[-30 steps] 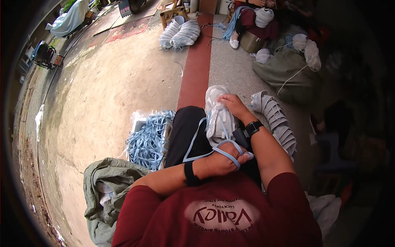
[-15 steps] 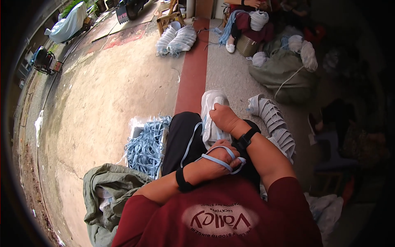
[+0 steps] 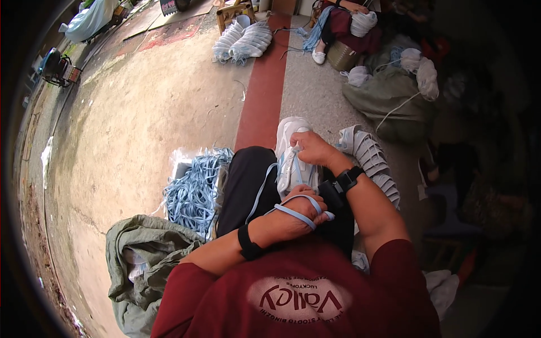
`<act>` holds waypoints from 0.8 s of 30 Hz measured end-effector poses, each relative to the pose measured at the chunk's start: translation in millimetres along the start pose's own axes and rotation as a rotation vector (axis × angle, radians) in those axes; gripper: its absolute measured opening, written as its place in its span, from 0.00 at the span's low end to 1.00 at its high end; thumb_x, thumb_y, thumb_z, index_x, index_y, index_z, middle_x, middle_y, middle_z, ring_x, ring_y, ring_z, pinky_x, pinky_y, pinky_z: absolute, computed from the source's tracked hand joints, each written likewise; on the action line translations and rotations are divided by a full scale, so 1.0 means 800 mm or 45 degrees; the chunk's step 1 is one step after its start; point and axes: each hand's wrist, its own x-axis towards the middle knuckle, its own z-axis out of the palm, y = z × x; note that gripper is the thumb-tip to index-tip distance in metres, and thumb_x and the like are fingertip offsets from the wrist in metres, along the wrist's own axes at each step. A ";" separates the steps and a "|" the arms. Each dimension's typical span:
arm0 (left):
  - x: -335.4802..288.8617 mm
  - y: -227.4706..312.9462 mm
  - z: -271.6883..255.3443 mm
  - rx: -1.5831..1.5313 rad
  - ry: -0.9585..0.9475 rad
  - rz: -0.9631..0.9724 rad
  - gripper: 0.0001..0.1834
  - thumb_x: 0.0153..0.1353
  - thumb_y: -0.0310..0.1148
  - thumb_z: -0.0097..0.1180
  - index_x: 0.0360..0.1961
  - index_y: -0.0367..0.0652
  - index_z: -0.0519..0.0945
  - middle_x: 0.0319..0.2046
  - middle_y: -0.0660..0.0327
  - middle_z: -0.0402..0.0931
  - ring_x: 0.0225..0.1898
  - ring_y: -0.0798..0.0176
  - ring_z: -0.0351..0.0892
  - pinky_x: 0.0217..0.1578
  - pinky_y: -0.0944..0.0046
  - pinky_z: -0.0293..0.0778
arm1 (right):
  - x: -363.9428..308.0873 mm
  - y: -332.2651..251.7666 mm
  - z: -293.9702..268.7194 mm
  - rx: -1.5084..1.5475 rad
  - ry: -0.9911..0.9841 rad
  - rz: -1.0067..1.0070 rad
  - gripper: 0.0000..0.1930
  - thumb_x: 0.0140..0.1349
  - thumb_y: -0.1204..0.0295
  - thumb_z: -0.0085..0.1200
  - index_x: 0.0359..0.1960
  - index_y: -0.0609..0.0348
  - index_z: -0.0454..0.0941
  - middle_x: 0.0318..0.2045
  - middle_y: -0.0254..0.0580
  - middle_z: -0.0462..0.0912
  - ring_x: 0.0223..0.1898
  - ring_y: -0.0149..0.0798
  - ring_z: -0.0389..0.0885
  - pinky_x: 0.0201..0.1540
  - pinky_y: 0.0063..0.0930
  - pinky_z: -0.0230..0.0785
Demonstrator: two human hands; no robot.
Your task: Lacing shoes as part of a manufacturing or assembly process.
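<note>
A white shoe (image 3: 285,160), toe pointing away from me, rests between my dark-trousered knees. My right hand (image 3: 311,149) is closed over its lacing area, thumb and finger pinching what looks like a light blue strand that runs down along the shoe. At the shoe's near end, my left hand (image 3: 296,209) is curled, with a light blue shoelace (image 3: 304,220) looped around its back and fingers. Another length of that lace (image 3: 261,194) hangs along the shoe's left side. The left fingertips are partly hidden.
A box of tangled blue laces (image 3: 197,191) stands left of my knee, beside a green-grey cloth sack (image 3: 143,248). Nested white shoe parts (image 3: 372,160) curve along my right. Further off are more shoe parts (image 3: 242,40), a large sack (image 3: 389,101) and a seated person (image 3: 344,39).
My right hand has lifted slightly and turned from a fist into a pinch, baring the light blue strand on the shoe. My left hand has barely moved. The whole view has shifted a little.
</note>
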 end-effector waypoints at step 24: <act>-0.006 -0.002 0.000 -0.102 -0.022 -0.046 0.09 0.55 0.31 0.52 0.21 0.39 0.72 0.23 0.54 0.68 0.31 0.49 0.68 0.36 0.54 0.65 | -0.002 -0.018 0.007 -0.699 -0.025 -0.588 0.06 0.51 0.73 0.47 0.27 0.59 0.75 0.29 0.52 0.75 0.33 0.47 0.79 0.36 0.35 0.73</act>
